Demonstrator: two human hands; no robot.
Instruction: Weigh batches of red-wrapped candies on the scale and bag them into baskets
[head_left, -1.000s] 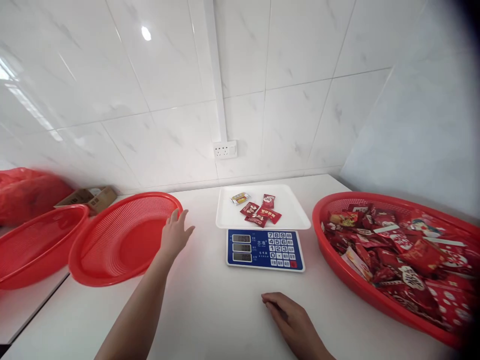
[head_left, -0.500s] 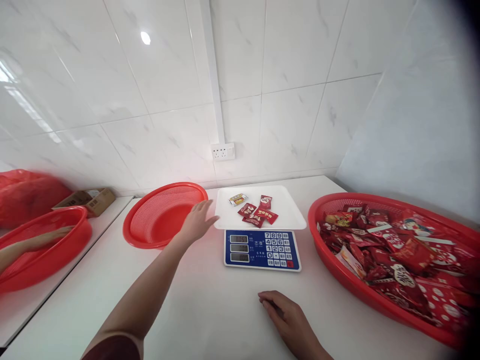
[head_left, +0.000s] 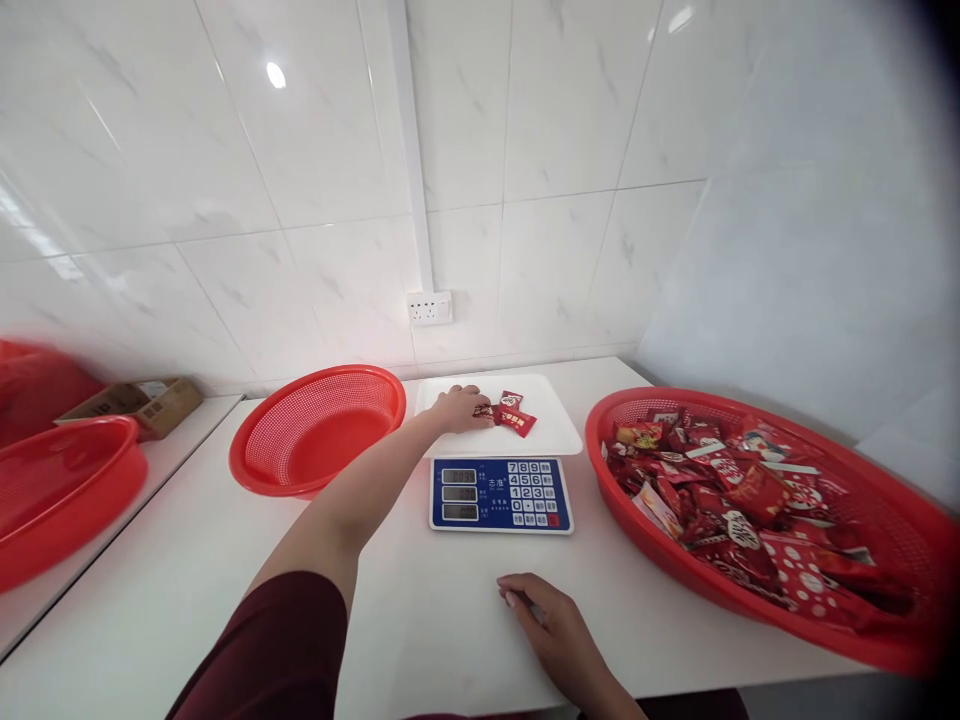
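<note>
Head view: just shifted left hand (head_left: 463,410) from red basket (head_left: 277,425) left of digital scale (head_left: 499,495) onto scale's white tray (head_left: 553,440), covering some red snack packets (head_left: 517,422); cannot tell whether gripping. Resting right hand (head_left: 553,625), loosely half-curled, on bench (head_left: 420,620) at scale's near side.

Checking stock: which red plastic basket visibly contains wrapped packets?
The large oval red plastic basket right of the blue electronic scale; only it visibly holds mostly red wrapped packets.
</note>
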